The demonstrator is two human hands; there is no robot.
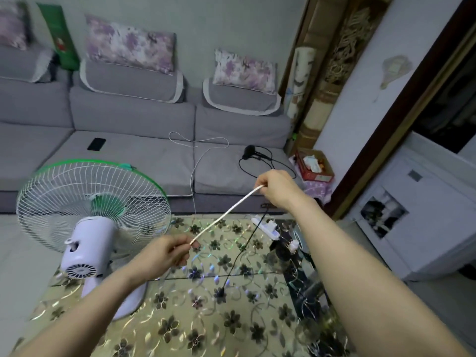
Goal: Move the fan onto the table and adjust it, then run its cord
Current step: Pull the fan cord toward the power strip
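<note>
A white desk fan (87, 228) with a green-rimmed wire cage stands upright on the left part of the flower-patterned table (201, 325), its motor housing toward me. A white cord (226, 213) is stretched taut in the air between my two hands. My left hand (164, 253) pinches its lower end above the table, right of the fan. My right hand (277, 189) grips its upper end, higher and farther away, over the table's far edge.
A white power strip (268, 226) lies at the table's far right with a black cable (242, 251) running across the tabletop. A grey sofa (134, 119) behind holds a phone (96, 144), a thin white cable (198, 161) and a black hair dryer (251, 152). A white cabinet (412, 215) stands right.
</note>
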